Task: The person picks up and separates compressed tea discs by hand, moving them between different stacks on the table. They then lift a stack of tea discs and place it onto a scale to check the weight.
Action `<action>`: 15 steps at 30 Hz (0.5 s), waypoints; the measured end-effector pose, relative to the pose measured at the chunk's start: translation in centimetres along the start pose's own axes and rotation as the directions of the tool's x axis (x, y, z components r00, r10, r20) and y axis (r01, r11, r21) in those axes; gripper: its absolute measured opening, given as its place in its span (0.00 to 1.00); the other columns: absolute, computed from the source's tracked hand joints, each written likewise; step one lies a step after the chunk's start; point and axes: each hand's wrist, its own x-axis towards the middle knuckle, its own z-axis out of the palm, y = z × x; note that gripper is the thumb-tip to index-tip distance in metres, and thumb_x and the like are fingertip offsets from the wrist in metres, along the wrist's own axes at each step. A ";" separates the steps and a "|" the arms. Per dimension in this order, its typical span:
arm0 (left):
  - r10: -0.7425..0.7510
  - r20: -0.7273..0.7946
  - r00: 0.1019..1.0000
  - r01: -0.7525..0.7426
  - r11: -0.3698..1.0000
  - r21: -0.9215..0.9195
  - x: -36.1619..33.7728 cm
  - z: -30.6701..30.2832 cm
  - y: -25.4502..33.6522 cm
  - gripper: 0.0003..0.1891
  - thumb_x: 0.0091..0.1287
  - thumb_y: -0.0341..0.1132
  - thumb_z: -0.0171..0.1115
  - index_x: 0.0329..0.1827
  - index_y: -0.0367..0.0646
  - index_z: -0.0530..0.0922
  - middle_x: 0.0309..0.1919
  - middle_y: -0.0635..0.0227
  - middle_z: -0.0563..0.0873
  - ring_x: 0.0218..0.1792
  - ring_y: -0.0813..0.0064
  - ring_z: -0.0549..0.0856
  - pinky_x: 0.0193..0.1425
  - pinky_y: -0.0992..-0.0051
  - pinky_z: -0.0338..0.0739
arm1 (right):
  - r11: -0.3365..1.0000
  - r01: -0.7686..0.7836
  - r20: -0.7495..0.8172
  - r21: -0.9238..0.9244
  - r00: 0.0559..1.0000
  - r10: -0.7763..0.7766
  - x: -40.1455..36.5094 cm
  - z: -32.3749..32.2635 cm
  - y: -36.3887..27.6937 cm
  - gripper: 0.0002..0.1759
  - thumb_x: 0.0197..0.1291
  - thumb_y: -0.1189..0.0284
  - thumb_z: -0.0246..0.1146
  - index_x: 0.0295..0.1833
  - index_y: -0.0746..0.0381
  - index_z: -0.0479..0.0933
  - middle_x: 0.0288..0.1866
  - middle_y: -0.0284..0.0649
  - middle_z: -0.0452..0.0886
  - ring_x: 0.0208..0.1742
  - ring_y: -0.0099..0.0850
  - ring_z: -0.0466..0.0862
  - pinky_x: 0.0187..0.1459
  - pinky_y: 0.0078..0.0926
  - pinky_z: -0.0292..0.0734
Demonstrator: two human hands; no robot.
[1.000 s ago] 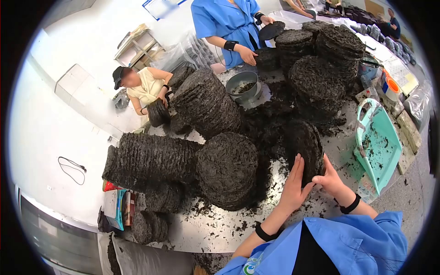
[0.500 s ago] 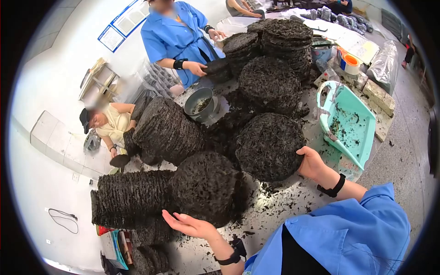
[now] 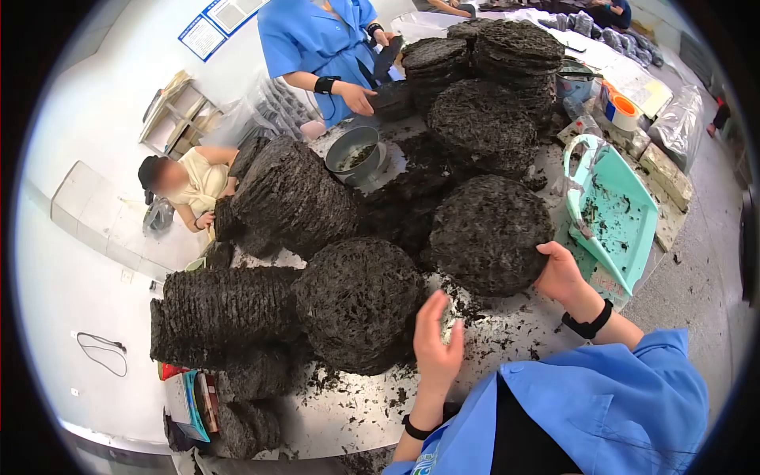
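My right hand (image 3: 560, 273) grips the right edge of a round, dark dried seaweed cake (image 3: 491, 237), thumb on its face and fingers behind the rim. What supports the cake underneath is hidden. My left hand (image 3: 438, 339) is open and holds nothing, its fingers pointing up, slightly blurred. It is between that cake and the round face of a long stack of seaweed cakes (image 3: 360, 305) lying on its side. Dark flakes are scattered over the table (image 3: 348, 419) below both hands.
A grey bowl (image 3: 378, 168) stands behind the cakes, and tall seaweed stacks (image 3: 518, 55) rise at the back. On the right are a teal dustpan (image 3: 633, 214), bricks (image 3: 666, 178) and orange tape (image 3: 624, 106). A co-worker in blue (image 3: 324, 55) and another seated person (image 3: 194, 182) handle cakes.
My left hand has moved right and up, away from the front of the lying stack. My right hand stays on the cake's edge. The view has shifted a little.
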 end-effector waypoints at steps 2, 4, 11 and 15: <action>-0.190 -0.069 0.979 0.158 0.930 -0.332 -0.9 0.3 -1.2 0.27 0.72 0.28 0.56 0.72 0.31 0.61 0.67 0.50 0.70 0.69 0.62 0.71 0.71 0.64 0.67 | 1.000 -0.022 0.017 0.015 1.000 0.022 0.5 1.5 0.7 0.23 0.60 0.70 0.54 0.61 0.65 0.72 0.59 0.43 0.81 0.59 0.41 0.80 0.64 0.46 0.69; -0.242 0.006 0.970 0.213 0.840 -0.499 -1.2 0.8 -2.1 0.27 0.73 0.28 0.55 0.73 0.31 0.58 0.68 0.50 0.69 0.69 0.61 0.71 0.71 0.64 0.66 | 0.999 -0.050 0.018 0.004 0.999 0.050 1.0 1.9 1.3 0.23 0.60 0.70 0.54 0.61 0.65 0.72 0.59 0.43 0.81 0.59 0.41 0.80 0.64 0.46 0.69; -0.467 0.165 0.868 0.397 0.456 -0.797 -0.5 3.4 -2.8 0.19 0.75 0.29 0.52 0.67 0.36 0.66 0.58 0.64 0.80 0.55 0.72 0.81 0.60 0.70 0.78 | 0.996 0.013 -0.024 -0.090 1.000 -0.015 -1.4 3.0 1.5 0.22 0.61 0.74 0.53 0.62 0.66 0.71 0.59 0.44 0.80 0.59 0.41 0.80 0.64 0.45 0.71; -0.261 0.153 0.953 0.282 0.950 -0.137 -0.5 0.6 -0.7 0.17 0.71 0.30 0.58 0.62 0.36 0.72 0.49 0.61 0.84 0.48 0.67 0.85 0.54 0.70 0.80 | 0.964 0.089 -0.228 -0.252 0.962 -0.148 -0.9 -2.9 0.0 0.24 0.60 0.78 0.56 0.63 0.68 0.70 0.59 0.46 0.79 0.59 0.41 0.79 0.63 0.43 0.72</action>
